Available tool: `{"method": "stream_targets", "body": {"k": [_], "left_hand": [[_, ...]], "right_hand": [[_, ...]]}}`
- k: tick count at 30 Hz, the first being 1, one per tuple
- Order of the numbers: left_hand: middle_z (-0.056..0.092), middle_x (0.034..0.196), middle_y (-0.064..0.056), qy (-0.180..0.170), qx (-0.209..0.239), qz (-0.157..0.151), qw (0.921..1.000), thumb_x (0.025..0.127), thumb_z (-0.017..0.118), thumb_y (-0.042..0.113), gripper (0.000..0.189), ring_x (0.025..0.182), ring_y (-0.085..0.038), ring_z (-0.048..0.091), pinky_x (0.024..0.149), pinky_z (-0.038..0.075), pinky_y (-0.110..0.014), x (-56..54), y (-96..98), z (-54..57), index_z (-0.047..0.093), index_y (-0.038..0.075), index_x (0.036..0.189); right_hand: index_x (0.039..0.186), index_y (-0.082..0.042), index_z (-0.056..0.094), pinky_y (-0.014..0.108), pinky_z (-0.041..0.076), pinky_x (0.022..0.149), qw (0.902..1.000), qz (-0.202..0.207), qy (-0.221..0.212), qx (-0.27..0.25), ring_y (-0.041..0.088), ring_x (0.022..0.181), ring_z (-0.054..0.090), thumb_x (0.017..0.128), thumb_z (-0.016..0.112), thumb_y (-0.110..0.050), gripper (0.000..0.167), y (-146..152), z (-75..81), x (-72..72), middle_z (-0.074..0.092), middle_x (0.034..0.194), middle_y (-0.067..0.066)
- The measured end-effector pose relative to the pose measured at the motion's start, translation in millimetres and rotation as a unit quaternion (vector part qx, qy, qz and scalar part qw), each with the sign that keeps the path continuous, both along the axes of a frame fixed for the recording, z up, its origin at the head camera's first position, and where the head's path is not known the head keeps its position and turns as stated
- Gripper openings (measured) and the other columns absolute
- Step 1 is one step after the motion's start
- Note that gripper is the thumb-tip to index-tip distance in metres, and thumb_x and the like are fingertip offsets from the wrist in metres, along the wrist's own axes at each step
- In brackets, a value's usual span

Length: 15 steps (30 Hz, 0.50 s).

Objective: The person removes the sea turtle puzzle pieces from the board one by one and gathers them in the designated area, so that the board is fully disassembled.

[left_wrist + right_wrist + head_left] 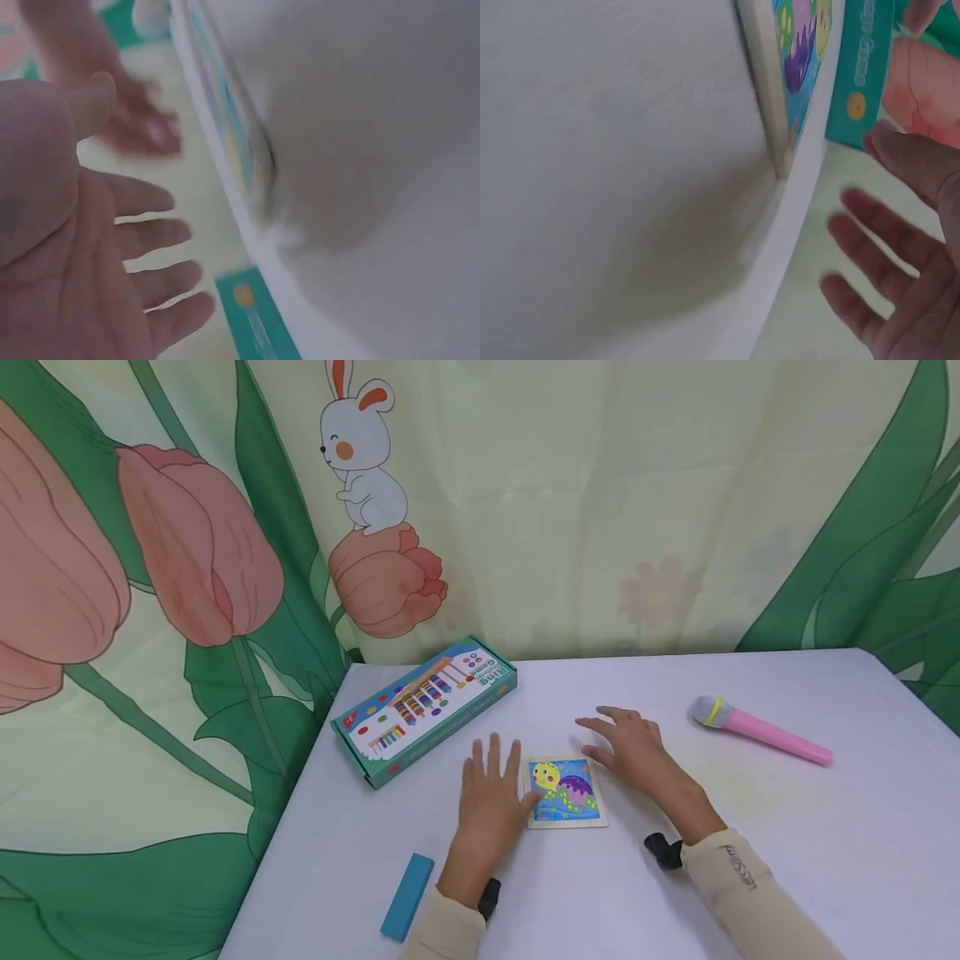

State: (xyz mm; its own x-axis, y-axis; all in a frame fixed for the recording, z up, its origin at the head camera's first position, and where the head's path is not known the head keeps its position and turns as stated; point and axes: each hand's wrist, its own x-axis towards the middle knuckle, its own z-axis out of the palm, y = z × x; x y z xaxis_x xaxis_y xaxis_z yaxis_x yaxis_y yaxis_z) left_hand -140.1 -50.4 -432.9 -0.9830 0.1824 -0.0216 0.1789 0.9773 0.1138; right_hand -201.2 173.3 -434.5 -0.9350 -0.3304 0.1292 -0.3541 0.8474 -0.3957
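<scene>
Loosely, left hand (489,810) and right hand (636,750) by the turtle puzzle (568,792); fingers apart.

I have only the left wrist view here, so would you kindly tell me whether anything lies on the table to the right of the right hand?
Observer: Yes, the head view shows a pink microphone lying to the right of the right hand.
Operator: Thank you; is there anything on the left of the left sleeve?
Observer: Yes, a blue block lies there on the table.
Operator: And what does the small picture board show, as it is blurred for me?
Observer: A cartoon animal with a yellow head and a purple back.
</scene>
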Motion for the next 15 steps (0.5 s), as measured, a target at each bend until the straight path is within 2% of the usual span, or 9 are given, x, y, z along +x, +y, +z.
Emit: {"method": "stream_targets", "body": {"k": [3,5,7,10,15], "left_hand": [[0.031,0.166,-0.010,-0.032,-0.035,-0.077,0.9959,0.102,0.050,0.059,0.076,0.153,-0.033,0.024,0.120,0.029,-0.045,21.4,23.7,-1.7,0.035,0.013,0.161],[0.035,0.164,-0.006,-0.048,-0.054,-0.120,0.9901,0.104,0.044,0.060,0.072,0.152,-0.030,0.029,0.119,0.032,-0.040,31.7,37.1,-3.5,0.036,0.015,0.160],[0.038,0.161,-0.003,-0.053,-0.076,-0.150,0.9844,0.103,0.040,0.063,0.070,0.150,-0.028,0.033,0.116,0.036,-0.037,38.9,46.5,-6.3,0.039,0.019,0.159],[0.043,0.156,0.000,-0.041,-0.102,-0.161,0.9807,0.102,0.041,0.065,0.068,0.146,-0.026,0.038,0.113,0.040,-0.034,43.9,53.2,-10.4,0.043,0.024,0.156],[0.049,0.149,0.002,-0.011,-0.104,-0.171,0.9797,0.100,0.045,0.065,0.067,0.142,-0.026,0.042,0.112,0.040,-0.034,45.1,54.3,-14.8,0.047,0.026,0.153]], "right_hand": [[0.114,-0.010,0.075,0.058,0.048,0.094,0.9970,0.074,-0.016,-0.017,0.038,0.113,0.061,0.095,0.074,-0.009,0.019,-11.5,1.4,-6.7,0.068,0.117,0.014],[0.105,-0.009,0.076,0.049,0.053,0.090,0.9910,0.119,-0.051,-0.032,0.027,0.101,0.065,0.094,0.073,-0.005,0.012,-21.8,1.8,-10.3,0.070,0.105,0.005],[0.104,-0.009,0.076,0.043,0.055,0.088,0.9835,0.155,-0.087,-0.037,0.020,0.094,0.065,0.095,0.072,-0.005,0.011,-32.0,1.6,-13.1,0.070,0.101,0.000],[0.108,-0.008,0.076,0.038,0.055,0.087,0.9774,0.185,-0.101,-0.019,0.015,0.091,0.063,0.094,0.074,-0.007,0.014,-43.3,-0.2,-16.2,0.069,0.103,0.000],[0.110,-0.010,0.077,0.035,0.055,0.084,0.9776,0.188,-0.090,0.028,0.012,0.086,0.061,0.090,0.079,-0.008,0.020,-51.7,-2.1,-21.0,0.066,0.100,-0.002]]}}
